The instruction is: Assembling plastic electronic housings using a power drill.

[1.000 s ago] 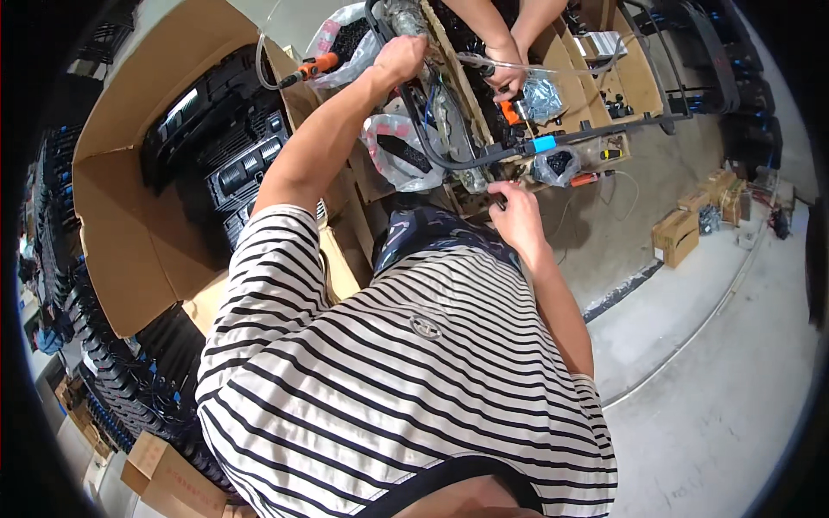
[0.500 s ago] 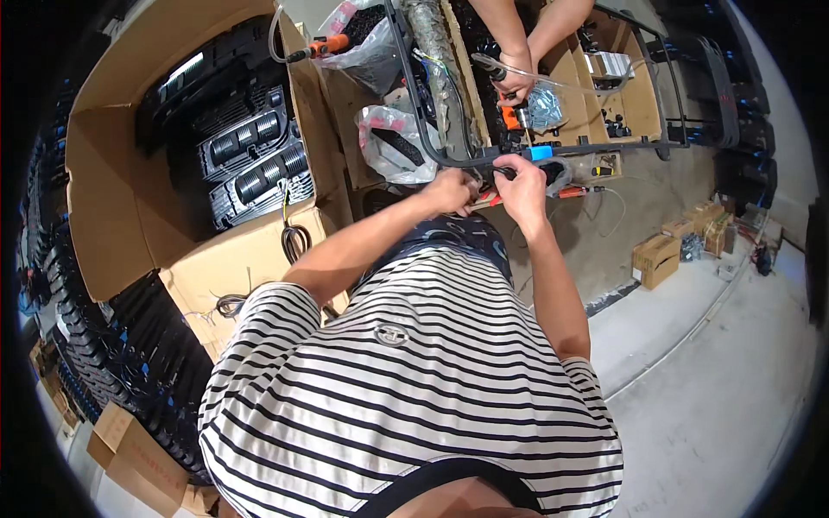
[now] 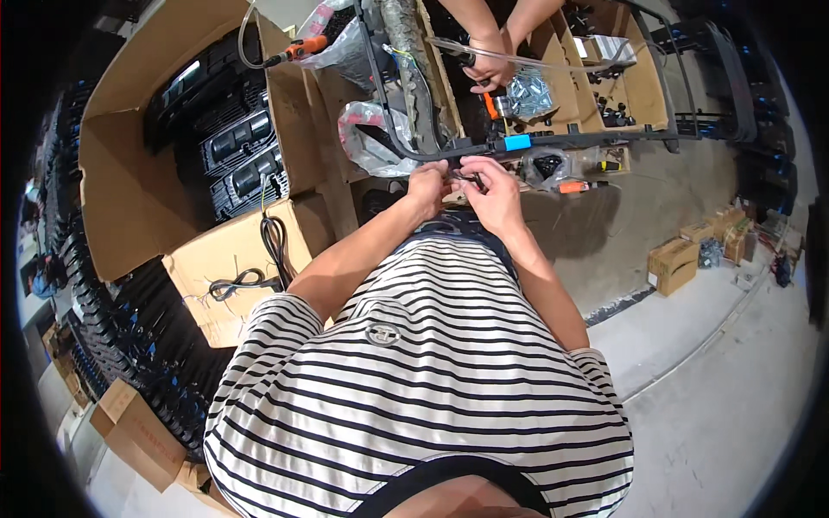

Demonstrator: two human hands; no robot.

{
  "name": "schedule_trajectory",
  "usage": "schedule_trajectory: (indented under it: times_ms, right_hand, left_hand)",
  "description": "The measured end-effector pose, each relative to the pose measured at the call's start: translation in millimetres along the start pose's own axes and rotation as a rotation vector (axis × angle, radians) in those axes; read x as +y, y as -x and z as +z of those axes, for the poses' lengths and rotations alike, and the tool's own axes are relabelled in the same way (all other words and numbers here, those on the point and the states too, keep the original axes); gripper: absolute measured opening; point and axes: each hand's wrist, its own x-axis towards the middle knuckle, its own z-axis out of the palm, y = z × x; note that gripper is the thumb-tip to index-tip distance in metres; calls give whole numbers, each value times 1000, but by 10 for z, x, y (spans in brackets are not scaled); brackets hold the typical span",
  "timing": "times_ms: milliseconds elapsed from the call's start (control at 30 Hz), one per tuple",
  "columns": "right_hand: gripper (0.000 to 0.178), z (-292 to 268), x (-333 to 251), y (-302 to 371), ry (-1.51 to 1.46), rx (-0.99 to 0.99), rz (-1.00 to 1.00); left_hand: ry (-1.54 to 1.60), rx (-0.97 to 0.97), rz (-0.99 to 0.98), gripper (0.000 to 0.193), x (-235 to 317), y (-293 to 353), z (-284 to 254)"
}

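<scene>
My left hand (image 3: pixel 427 189) is closed in a pinch just below the black tubular frame (image 3: pixel 596 138). Whatever lies between its fingertips is hidden or too small to name. Almost touching it, my right hand (image 3: pixel 496 193) has thumb and fingers closed on a small black part (image 3: pixel 471 180), whose kind I cannot make out. A blue sleeve or tape (image 3: pixel 517 142) wraps the frame's near bar, up and right of my hands. Across the frame, a co-worker's hands (image 3: pixel 490 65) hold an orange and black power screwdriver (image 3: pixel 494 104) over the parts boxes.
A large cardboard box (image 3: pixel 112 190) with ribbed black and silver units stands at left. Cables (image 3: pixel 275 242) lie on its flap. Plastic bags (image 3: pixel 371 138) of black parts sit beside it. An orange-handled tool (image 3: pixel 580 186) lies right of my hands; small cartons (image 3: pixel 673 266) stand on the floor.
My hands have drawn closer together, and the red piece seen between them is out of sight. The co-worker's screwdriver has pulled back from the frame bar. The whole view has shifted slightly.
</scene>
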Motion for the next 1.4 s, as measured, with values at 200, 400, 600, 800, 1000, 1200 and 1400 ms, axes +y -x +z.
schedule_trajectory:
  times_ms: [200, 400, 600, 800, 1000, 1200, 1400]
  right_hand:
    - [18, -377, -228, 71, 58, -86, -83]
    - [18, -1366, 436, 430, -125, -459, 115]
    - [14, -2310, 3038, 698, 329, -115, 511]
    - [18, -2449, 4244, 153, 640, 40, 187]
    - [20, -2105, 4782, -155, 878, 7, 551]
    - [25, -1970, 4825, -314, 1129, -545, 477]
    - [28, -1956, 4631, -279, 951, -294, 569]
  left_hand:
    - [36, 30, 11, 20, -211, -44, 115]
    - [26, 203, 45, 16, -363, 15, 181]
    - [106, 191, -35, 9, -465, -77, 217]
    - [266, 321, 143, 12, -522, 40, 347]
    - [199, 193, 78, 9, -528, 36, 214]
    - [178, 120, 55, 13, -587, 111, 248]
    - [243, 432, 33, 10, -515, 183, 646]
